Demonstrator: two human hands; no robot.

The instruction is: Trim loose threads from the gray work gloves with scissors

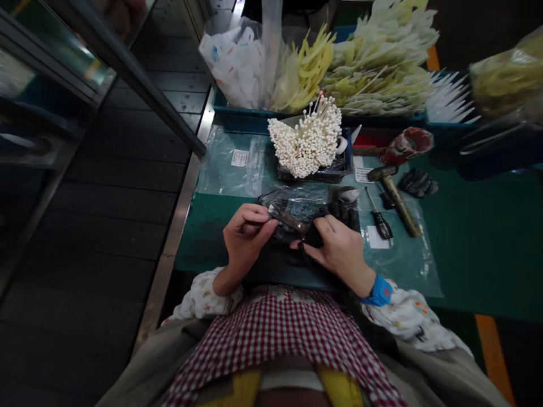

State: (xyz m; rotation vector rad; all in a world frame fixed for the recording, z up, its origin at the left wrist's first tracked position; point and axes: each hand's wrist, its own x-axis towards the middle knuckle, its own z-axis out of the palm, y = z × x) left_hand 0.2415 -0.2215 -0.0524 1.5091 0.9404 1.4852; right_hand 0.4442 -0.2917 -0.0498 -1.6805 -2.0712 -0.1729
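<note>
My right hand (pixel 341 244) is closed around the black handles of what look like scissors (pixel 292 220). Their metal blades point left toward my other hand and reach its fingertips. Thumb and fingers of my left hand (pixel 249 230) pinch a small piece with a whitish end (pixel 271 209), right at the blade tips; its exact kind is too small to make out. Under and behind both hands lie a clear plastic bag and dark thin pieces (pixel 274 198). A bundle of white-tipped stems (pixel 306 141) rests on a dark tray (pixel 316 174) just beyond.
To the right lie a hammer (pixel 397 198), a screwdriver (pixel 378 217) and a dark bundle (pixel 418 183) on plastic over the green table (pixel 479 243). A red can (pixel 408 146) stands behind. Pale green and yellow artificial leaves (pixel 382 62) and a white-filled bag (pixel 235 65) fill the back.
</note>
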